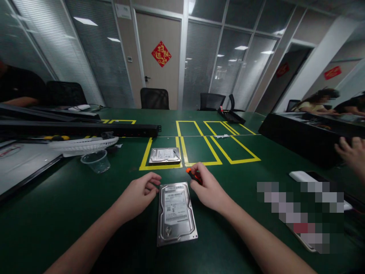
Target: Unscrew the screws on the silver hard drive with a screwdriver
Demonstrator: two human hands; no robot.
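Note:
In front of me a silver hard drive (175, 209) lies flat on the green table, its labelled face up. My left hand (139, 192) is at its upper left corner, fingers loosely bent and thumb apart, with nothing seen in them; whether the fingertips touch the drive's edge I cannot tell. Near the upper right corner, my right hand (205, 186) is closed around the orange and black handle of a screwdriver (191, 173). Its thin shaft slants up and left, the tip over or near a second hard drive (164, 155), which lies inside a yellow taped outline.
A clear plastic cup (97, 161) and a white basket (85, 144) stand at left beside long black bars (128, 129). A phone (305, 236) lies at right. Beyond it are a black case (299, 137) and another person's hand (352, 154). More people sit around the table.

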